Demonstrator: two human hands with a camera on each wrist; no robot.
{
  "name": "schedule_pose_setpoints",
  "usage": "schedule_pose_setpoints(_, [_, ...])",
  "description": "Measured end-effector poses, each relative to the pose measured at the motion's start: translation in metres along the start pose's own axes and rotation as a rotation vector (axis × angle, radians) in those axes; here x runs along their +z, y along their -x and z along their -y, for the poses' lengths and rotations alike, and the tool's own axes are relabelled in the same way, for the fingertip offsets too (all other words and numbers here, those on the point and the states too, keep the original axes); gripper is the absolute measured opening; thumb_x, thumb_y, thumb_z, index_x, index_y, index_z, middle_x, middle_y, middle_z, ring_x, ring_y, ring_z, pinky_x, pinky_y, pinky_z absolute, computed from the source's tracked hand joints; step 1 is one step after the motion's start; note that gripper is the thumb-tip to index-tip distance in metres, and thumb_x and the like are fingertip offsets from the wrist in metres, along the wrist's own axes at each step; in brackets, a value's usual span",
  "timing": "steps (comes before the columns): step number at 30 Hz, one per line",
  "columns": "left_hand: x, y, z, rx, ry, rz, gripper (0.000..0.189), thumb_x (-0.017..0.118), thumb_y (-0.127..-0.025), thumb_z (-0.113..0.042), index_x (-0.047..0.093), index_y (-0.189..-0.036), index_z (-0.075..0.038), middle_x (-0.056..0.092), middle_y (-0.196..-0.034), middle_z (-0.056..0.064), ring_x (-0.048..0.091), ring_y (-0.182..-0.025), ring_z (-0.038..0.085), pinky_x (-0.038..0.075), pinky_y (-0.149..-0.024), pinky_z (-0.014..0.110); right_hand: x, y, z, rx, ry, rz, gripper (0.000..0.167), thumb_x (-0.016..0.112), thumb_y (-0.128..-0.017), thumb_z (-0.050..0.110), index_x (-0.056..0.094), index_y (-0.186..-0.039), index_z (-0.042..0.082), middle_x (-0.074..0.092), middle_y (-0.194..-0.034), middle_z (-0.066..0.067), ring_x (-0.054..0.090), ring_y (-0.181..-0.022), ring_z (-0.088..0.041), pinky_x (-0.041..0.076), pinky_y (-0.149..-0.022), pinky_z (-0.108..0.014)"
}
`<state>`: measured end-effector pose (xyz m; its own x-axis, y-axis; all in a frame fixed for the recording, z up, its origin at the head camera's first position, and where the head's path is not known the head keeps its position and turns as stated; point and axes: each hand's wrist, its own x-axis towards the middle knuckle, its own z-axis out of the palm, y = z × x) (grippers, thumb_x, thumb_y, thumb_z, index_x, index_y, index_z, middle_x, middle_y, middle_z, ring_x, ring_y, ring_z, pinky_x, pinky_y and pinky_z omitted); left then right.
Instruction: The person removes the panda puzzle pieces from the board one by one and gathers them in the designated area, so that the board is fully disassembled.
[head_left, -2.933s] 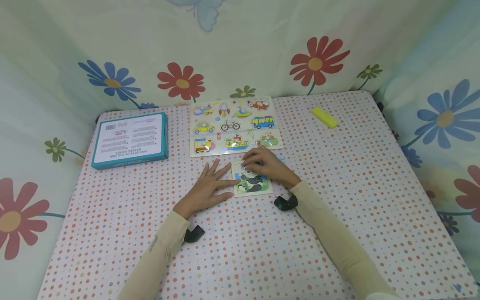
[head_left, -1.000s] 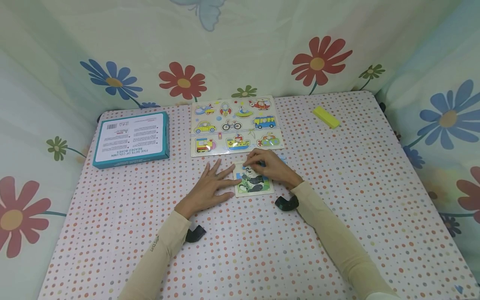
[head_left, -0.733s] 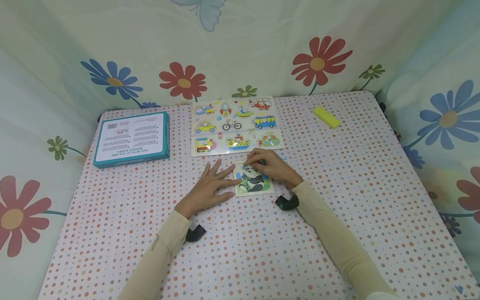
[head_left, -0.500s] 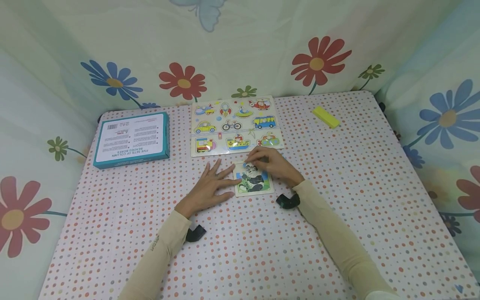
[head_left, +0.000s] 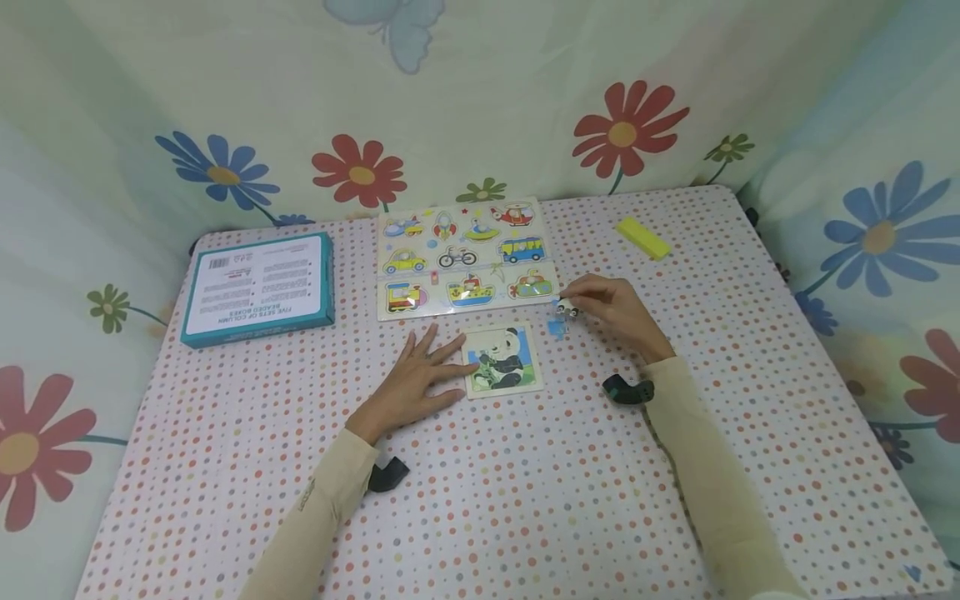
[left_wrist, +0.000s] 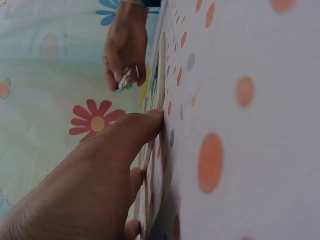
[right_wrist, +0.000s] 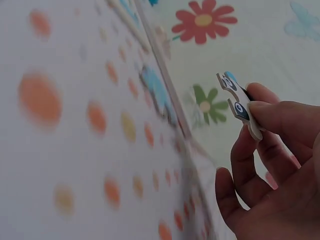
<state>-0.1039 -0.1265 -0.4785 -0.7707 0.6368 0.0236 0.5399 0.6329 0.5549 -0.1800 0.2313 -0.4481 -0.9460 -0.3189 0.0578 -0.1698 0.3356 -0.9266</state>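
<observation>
One panda tray held fitted pcs; L hand, fingers spread, touched its edge. R hand pinched eye pc midair, R of tray, nr blue pc. Vehicle bd w/ shapes, teal box lay on dotted tbl; floral curtain behind.

Puzzle piece: white, black eye patches, blue corner. Panda puzzle: cream frame, black-and-white panda, green-and-blue ground. Loose piece: light blue. Vehicle board: cream, bears 10 multicoloured pictures. Box: teal, white label. Block: yellow. Tablecloth: whitish; orange, grey and yellow dots. Curtain: pale; red, blue and green flowers. Sleeves: beige.
</observation>
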Motion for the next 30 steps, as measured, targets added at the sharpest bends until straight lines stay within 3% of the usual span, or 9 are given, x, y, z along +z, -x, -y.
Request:
schedule_pose_setpoints(6, [0.001, 0.003, 0.000, -0.015, 0.008, -0.007, 0.042, 0.055, -0.094, -0.047, 0.052, -0.136, -0.040, 0.021, -0.158, -0.008, -0.004, -0.148, 0.030, -0.010, -0.117, 0.052, -0.016, 0.011, -0.014, 0.125, 0.041, -0.046, 0.021, 0.061, -0.095, 0.012, 0.069, -0.111, 0.003, 0.064, -0.116, -0.008, 0.057, -0.102, -0.009, 0.048, -0.083, -0.018])
schedule_pose_setpoints(12, [0.002, 0.004, 0.000, -0.025, 0.016, -0.015, 0.042, 0.056, -0.094, -0.048, 0.053, -0.135, -0.040, 0.022, -0.158, -0.010, -0.004, -0.148, 0.029, -0.010, -0.117, 0.051, -0.017, 0.014, -0.016, 0.188, 0.141, -0.051, 0.019, 0.062, -0.093, 0.011, 0.071, -0.109, 0.005, 0.065, -0.114, -0.010, 0.059, -0.097, -0.011, 0.049, -0.081, -0.022])
schedule_pose_setpoints(16, [0.002, 0.004, 0.000, -0.025, 0.015, -0.018, 0.042, 0.057, -0.093, -0.047, 0.053, -0.135, -0.040, 0.023, -0.158, -0.010, -0.004, -0.148, 0.028, -0.010, -0.117, 0.051, -0.016, 0.016, -0.016, 0.189, 0.196, -0.023, 0.017, 0.063, -0.093, 0.009, 0.071, -0.107, 0.004, 0.066, -0.115, -0.012, 0.059, -0.098, -0.014, 0.048, -0.081, -0.022])
schedule_pose_setpoints(23, [0.001, 0.002, -0.001, -0.016, 0.014, -0.019, 0.042, 0.058, -0.093, -0.046, 0.054, -0.134, -0.040, 0.024, -0.158, -0.009, -0.003, -0.148, 0.029, -0.009, -0.117, 0.053, -0.014, 0.018, -0.021, 0.149, 0.243, -0.020, 0.015, 0.063, -0.092, 0.006, 0.072, -0.103, 0.003, 0.066, -0.114, -0.015, 0.059, -0.107, -0.027, 0.048, -0.091, -0.040])
schedule_pose_setpoints(30, [0.001, 0.001, -0.001, -0.008, 0.011, -0.019, 0.042, 0.057, -0.094, -0.046, 0.054, -0.135, -0.039, 0.023, -0.158, -0.009, -0.003, -0.148, 0.030, -0.009, -0.117, 0.053, -0.011, 0.019, -0.024, 0.092, 0.286, -0.045, 0.014, 0.065, -0.091, 0.006, 0.073, -0.102, 0.004, 0.067, -0.112, -0.014, 0.061, -0.103, -0.027, 0.051, -0.087, -0.039])
